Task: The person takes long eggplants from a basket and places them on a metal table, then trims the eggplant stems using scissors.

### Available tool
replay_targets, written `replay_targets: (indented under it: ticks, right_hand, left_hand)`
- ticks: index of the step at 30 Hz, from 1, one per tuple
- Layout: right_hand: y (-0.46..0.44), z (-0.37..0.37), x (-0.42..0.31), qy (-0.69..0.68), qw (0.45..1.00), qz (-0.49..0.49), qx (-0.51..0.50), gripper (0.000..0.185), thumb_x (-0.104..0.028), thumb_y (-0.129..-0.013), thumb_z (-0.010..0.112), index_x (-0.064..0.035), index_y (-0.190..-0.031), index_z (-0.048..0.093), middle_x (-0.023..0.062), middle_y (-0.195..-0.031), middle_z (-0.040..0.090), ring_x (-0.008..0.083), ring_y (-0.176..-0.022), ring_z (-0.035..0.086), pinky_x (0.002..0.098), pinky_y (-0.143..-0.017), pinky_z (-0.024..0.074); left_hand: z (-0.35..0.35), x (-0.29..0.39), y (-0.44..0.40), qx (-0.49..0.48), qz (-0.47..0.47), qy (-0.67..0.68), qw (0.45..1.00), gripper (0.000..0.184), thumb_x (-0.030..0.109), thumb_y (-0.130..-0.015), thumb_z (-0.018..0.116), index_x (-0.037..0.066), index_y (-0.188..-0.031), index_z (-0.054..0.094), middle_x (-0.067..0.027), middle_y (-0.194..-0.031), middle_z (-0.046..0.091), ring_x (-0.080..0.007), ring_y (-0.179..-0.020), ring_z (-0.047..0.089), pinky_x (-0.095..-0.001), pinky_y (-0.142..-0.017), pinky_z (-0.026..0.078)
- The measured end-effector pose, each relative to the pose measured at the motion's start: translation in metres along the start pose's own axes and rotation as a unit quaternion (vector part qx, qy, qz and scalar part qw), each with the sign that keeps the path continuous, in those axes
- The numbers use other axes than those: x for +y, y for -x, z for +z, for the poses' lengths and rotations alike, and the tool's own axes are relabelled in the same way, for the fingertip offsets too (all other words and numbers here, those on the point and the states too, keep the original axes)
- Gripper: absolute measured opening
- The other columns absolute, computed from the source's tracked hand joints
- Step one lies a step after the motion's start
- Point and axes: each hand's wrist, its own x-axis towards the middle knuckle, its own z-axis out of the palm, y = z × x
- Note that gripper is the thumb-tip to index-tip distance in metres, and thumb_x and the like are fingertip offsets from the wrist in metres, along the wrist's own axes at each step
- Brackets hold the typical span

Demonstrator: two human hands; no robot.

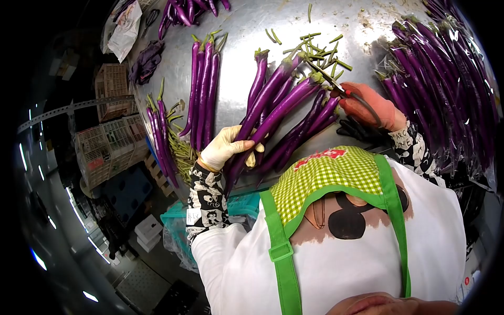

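Note:
My left hand, in a whitish glove, is closed around long purple eggplants, whose stem ends point up and to the right. In my right hand, which wears an orange-pink glove, is a pair of scissors with red and dark handles. Its blades lie beside the green caps of the held eggplants; whether they touch a stem I cannot tell. Cut green stem pieces are scattered just beyond the blades. More loose eggplants lie under and beside the held ones.
A row of eggplants lies left on the metal table, near a smaller bunch and a stem pile. Clear plastic covers eggplants at right. Plastic crates stand left of the table; a teal container is below its edge.

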Motion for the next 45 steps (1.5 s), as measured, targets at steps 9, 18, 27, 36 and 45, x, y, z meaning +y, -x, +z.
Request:
replay_targets:
  ticks: [9, 18, 27, 36, 45]
  right_hand:
    - [-0.025, 0.004, 0.009, -0.037, 0.995, -0.091, -0.032, 0.049, -0.033, -0.099, 0.066, -0.0038, -0.136, 0.054, -0.0034, -0.078, 0.052, 0.0059, -0.067, 0.044, 0.0244, -0.059, 0.0394]
    - [-0.014, 0.009, 0.01, 0.017, 0.994, -0.102, 0.044, 0.038, -0.027, -0.098, 0.059, -0.0019, -0.127, 0.059, -0.0025, -0.076, 0.052, 0.0059, -0.065, 0.044, 0.025, -0.058, 0.0391]
    - [-0.008, 0.01, 0.015, 0.007, 0.996, -0.07, 0.06, 0.036, -0.025, -0.1, 0.058, -0.0012, -0.127, 0.056, -0.0003, -0.079, 0.054, 0.0073, -0.068, 0.048, 0.0265, -0.06, 0.042]
    - [-0.003, 0.007, 0.012, 0.059, 0.997, -0.002, 0.039, 0.053, -0.025, -0.104, 0.06, -0.0057, -0.15, 0.042, 0.0036, -0.1, 0.063, 0.0082, -0.078, 0.054, 0.0252, -0.07, 0.048]
    - [-0.008, 0.007, 0.031, -0.045, 0.993, 0.0, 0.107, 0.03, -0.024, -0.1, 0.058, -0.002, -0.121, 0.06, 0.0003, -0.078, 0.056, 0.0062, -0.054, 0.045, 0.0247, -0.048, 0.0361]
  left_hand:
    - [0.002, 0.001, -0.005, -0.073, -0.027, 0.008, 0.997, 0.043, 0.01, -0.097, 0.066, -0.007, -0.136, 0.056, -0.0141, -0.101, 0.073, -0.0212, -0.074, 0.072, -0.0312, -0.072, 0.059]
    - [0.005, -0.006, -0.009, -0.07, -0.036, 0.036, 0.996, 0.051, 0.013, -0.1, 0.062, -0.005, -0.145, 0.048, -0.0135, -0.099, 0.073, -0.0208, -0.074, 0.072, -0.0318, -0.073, 0.06]
    - [0.013, -0.005, -0.014, -0.111, -0.04, 0.078, 0.99, 0.057, 0.019, -0.1, 0.061, -0.01, -0.146, 0.044, -0.0158, -0.097, 0.073, -0.0245, -0.074, 0.074, -0.0337, -0.07, 0.062]
    - [0.013, -0.017, -0.022, -0.177, -0.022, 0.117, 0.977, 0.055, 0.02, -0.103, 0.053, -0.011, -0.147, 0.04, -0.018, -0.098, 0.073, -0.0276, -0.077, 0.076, -0.035, -0.07, 0.064]
    - [0.036, -0.019, -0.03, 0.194, 0.158, -0.414, 0.875, 0.055, 0.021, -0.094, 0.071, -0.006, -0.139, 0.053, -0.0162, -0.099, 0.07, -0.0287, -0.088, 0.07, -0.0368, -0.085, 0.057]
